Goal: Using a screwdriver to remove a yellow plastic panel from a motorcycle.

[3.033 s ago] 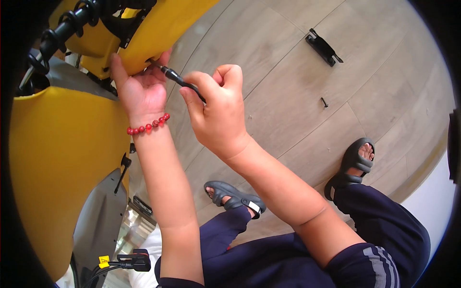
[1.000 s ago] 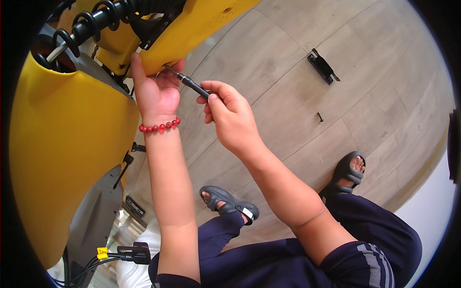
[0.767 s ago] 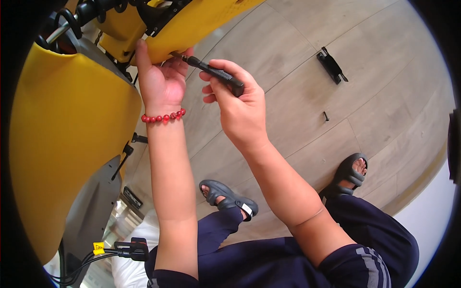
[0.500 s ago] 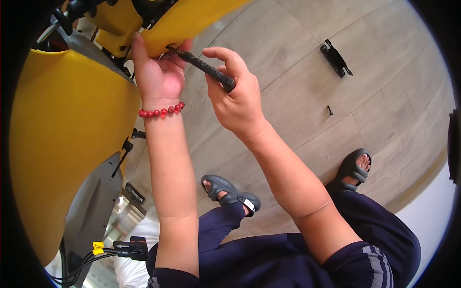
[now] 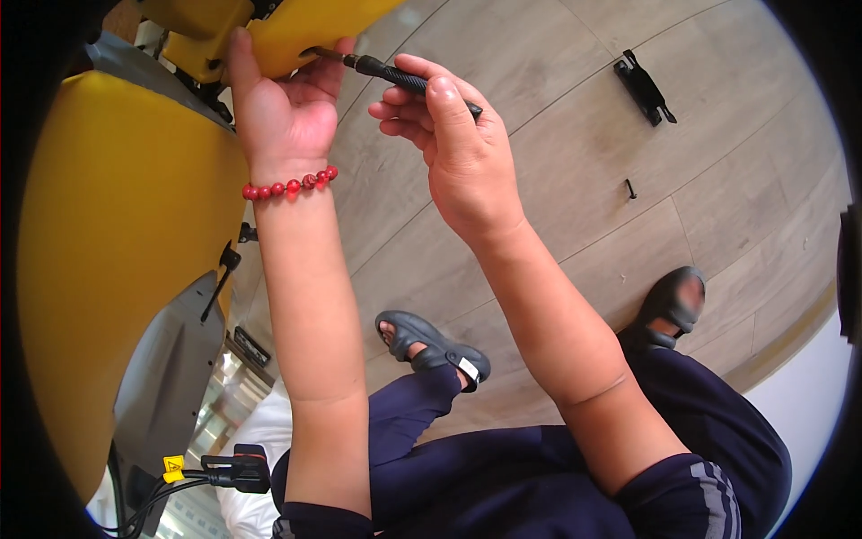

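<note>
At the upper left, my left hand [image 5: 292,119] is palm up, its thumb and fingers gripping the underside of a curved yellow panel [image 5: 314,22]. Some of its fingertips are hidden against the panel. A screwdriver [image 5: 395,77] with a black knurled handle is held by my right hand [image 5: 471,166], pinched between thumb and index finger, the other fingers loosely curled. Its metal shaft slants up and left to a dark hole [image 5: 310,52] in the panel, between my left thumb and fingers. Whether the tip touches a screw inside cannot be seen.
On the wood-look floor at right lie a black bracket-like part [image 5: 643,88] and a small black screw [image 5: 631,189]. A large yellow body panel [image 5: 135,216] and a grey panel [image 5: 171,368] fill the left side. Black cables with a connector [image 5: 238,469] hang at lower left.
My right hand has turned and shifted its hold, so the thumb now lies along the handle. More of the shaft shows. The whole view has shifted slightly.
</note>
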Motion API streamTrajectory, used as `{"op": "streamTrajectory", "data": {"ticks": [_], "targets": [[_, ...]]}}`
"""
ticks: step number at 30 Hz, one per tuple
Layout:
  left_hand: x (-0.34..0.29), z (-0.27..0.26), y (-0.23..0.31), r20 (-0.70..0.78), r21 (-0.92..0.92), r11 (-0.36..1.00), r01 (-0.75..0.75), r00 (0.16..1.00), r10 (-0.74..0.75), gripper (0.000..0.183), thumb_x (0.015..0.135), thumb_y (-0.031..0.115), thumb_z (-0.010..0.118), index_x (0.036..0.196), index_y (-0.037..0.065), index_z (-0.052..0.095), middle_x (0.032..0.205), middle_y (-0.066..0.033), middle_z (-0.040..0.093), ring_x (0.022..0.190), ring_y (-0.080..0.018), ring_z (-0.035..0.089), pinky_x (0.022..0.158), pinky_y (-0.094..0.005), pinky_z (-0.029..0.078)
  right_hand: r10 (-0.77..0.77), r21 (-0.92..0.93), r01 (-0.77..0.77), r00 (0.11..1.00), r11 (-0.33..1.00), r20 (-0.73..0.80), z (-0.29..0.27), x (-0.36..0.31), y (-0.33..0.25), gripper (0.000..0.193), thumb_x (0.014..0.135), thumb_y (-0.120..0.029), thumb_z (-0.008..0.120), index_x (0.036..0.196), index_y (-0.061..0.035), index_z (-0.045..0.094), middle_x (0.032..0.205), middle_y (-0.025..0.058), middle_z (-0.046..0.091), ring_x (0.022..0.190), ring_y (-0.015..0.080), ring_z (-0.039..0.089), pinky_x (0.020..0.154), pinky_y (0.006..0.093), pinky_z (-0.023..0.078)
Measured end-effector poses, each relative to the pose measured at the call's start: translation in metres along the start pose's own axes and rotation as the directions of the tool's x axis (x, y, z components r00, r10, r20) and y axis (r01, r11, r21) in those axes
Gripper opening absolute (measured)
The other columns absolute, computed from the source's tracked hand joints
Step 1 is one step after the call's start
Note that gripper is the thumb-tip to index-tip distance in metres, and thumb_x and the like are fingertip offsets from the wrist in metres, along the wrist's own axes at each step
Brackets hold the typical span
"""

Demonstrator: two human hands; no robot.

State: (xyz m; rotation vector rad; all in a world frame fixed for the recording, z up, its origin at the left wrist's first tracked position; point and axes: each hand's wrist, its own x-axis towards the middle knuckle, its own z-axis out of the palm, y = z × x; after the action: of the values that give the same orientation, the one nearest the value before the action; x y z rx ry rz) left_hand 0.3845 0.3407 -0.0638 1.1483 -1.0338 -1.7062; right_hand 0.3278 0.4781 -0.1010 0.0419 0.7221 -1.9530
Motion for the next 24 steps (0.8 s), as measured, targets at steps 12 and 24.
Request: {"op": "streamTrajectory", "data": {"ticks": [12,24], "targets": [[-0.004,0.005,-0.004,0.094,-0.123,0.991,-0.042,0.994,0.053,0.047,0.089,0.043,0.061,0.113,0.004,0.057,0.101,-0.0088,0.065,0.083,-0.0226,0.064,0.064,-0.0343,0.057,0.065,-0.012,-0.065,0.998,0.998,-0.007,-0.007,0.001,0.004,0.037,0.097,-0.022,0.049,0.124,0.0032,0.051,0.104,0.0132,0.064,0.097,0.0235,0.063,0.087,0.0347,0.05],[-0.005,0.004,-0.001,0.072,-0.107,0.994,0.037,0.997,-0.029,0.05,0.089,0.047,0.059,0.113,0.003,0.056,0.1,-0.0105,0.065,0.082,-0.0242,0.066,0.066,-0.0359,0.059,0.481,-0.416,-0.469,0.873,0.779,-0.082,0.0,0.0,-0.02,0.025,0.095,-0.021,0.053,0.106,0.0014,0.057,0.08,0.0079,0.054,0.06,0.0143,0.047,0.056,0.0298,0.043]]}}
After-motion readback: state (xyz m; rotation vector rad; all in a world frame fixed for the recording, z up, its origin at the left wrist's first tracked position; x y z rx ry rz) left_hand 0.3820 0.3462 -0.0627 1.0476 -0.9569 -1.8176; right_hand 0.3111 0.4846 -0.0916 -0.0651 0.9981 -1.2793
